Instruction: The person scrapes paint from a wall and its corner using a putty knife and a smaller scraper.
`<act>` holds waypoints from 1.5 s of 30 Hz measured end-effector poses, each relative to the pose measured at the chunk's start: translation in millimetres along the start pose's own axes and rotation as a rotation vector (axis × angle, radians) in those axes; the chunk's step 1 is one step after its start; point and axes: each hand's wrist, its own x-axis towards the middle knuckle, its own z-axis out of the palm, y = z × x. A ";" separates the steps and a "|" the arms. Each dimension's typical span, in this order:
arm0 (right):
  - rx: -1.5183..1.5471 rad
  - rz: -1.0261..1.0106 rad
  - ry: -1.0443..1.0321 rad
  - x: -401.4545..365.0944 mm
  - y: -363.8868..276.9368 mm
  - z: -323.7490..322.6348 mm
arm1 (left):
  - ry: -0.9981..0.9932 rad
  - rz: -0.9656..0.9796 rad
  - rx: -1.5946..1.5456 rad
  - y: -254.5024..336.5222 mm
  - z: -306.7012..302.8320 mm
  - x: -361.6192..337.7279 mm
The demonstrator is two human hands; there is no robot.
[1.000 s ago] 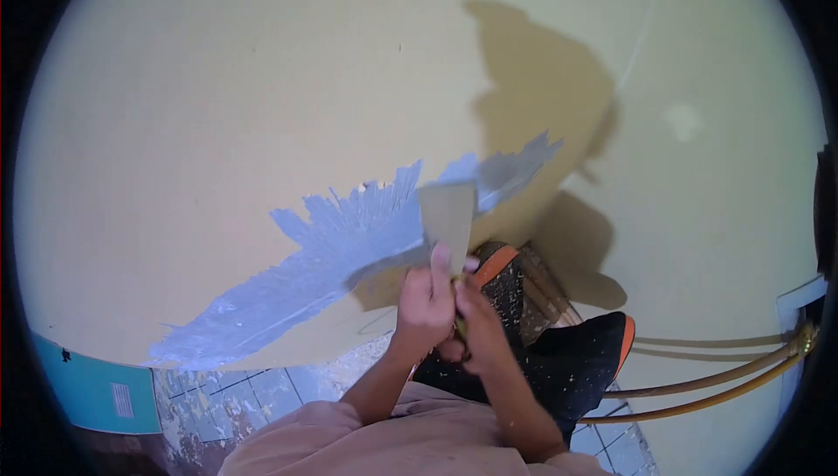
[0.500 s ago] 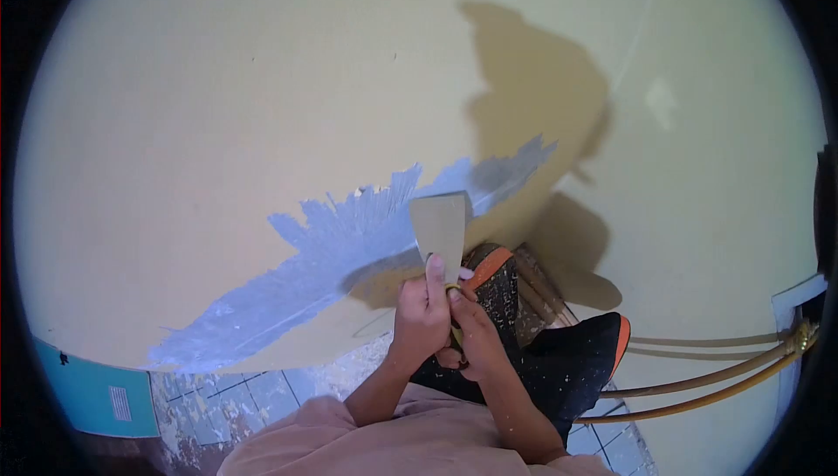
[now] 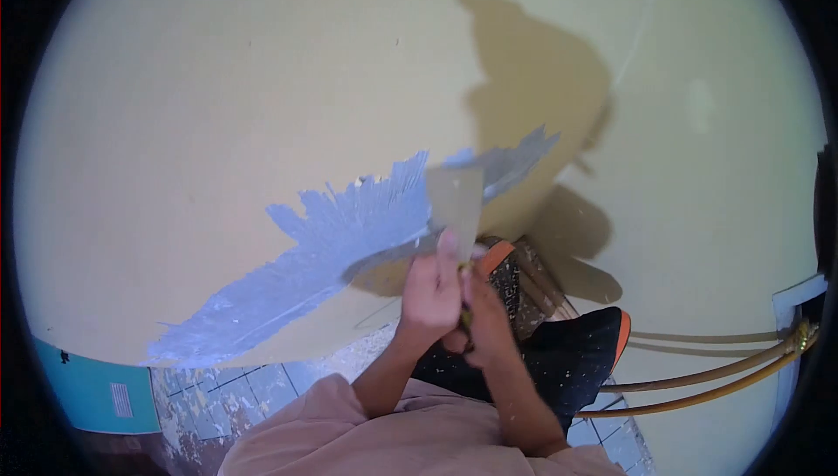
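Head view: shows a scraper (image 3: 456, 214) in front of the right part of a blue-grey patch (image 3: 323, 249) low on the wall (image 3: 218, 109), held in both hands. Grips it with the left hand (image 3: 431, 291), fingers curled in and thumb laid up along the metal, and with the right hand (image 3: 484, 314) closed round the handle just below the patch. Since half a second ago, has raised the scraper and carried it slightly rightward across the patch, both hands going along. Keeps the patch's ragged outline much the same. Shows a pale spot (image 3: 701, 107) well right of the patch, shifted farther right and changed in shape. Casts a large shadow (image 3: 541, 74) above the patch's right end, much as before. Cannot tell whether the scraper touches the patch. Hides part of the patch behind the metal, and most of the handle behind the fingers, which look blurred. Leaves the dark, orange-edged clothing or footwear (image 3: 559, 362) below and right of the patch hard to sort out, partly covered by the right arm. Cuts off a teal panel (image 3: 96, 389) below the patch's left end and brown tubes (image 3: 698, 377) well to its right.
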 end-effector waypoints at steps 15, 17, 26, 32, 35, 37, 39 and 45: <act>0.008 0.014 -0.085 9.6 0.4 -11.2 | -0.002 -0.007 -0.110 12.3 -0.3 16.1; -0.008 -0.007 0.024 5.1 3.1 -6.2 | 0.097 0.145 0.075 -3.4 1.3 -4.8; 0.051 -0.018 -0.063 5.7 -4.4 -3.7 | -0.075 -0.099 0.055 11.8 -4.0 5.4; 0.085 0.012 -0.243 20.9 -10.8 -20.2 | -0.040 -0.073 -0.080 10.3 -0.5 17.5; 0.017 0.030 -0.104 2.7 5.6 -10.7 | 0.034 0.003 -0.187 -2.7 4.9 -3.1; -0.030 0.041 -0.065 -0.1 9.9 -8.7 | 0.048 0.007 -0.247 -11.5 3.3 -5.4; -0.018 -0.013 -0.035 11.5 3.0 -5.2 | 0.013 -0.027 -0.113 2.7 -2.3 3.3; -0.043 0.032 0.052 -0.8 5.1 -6.0 | 0.099 0.132 -0.137 -19.8 9.8 -4.2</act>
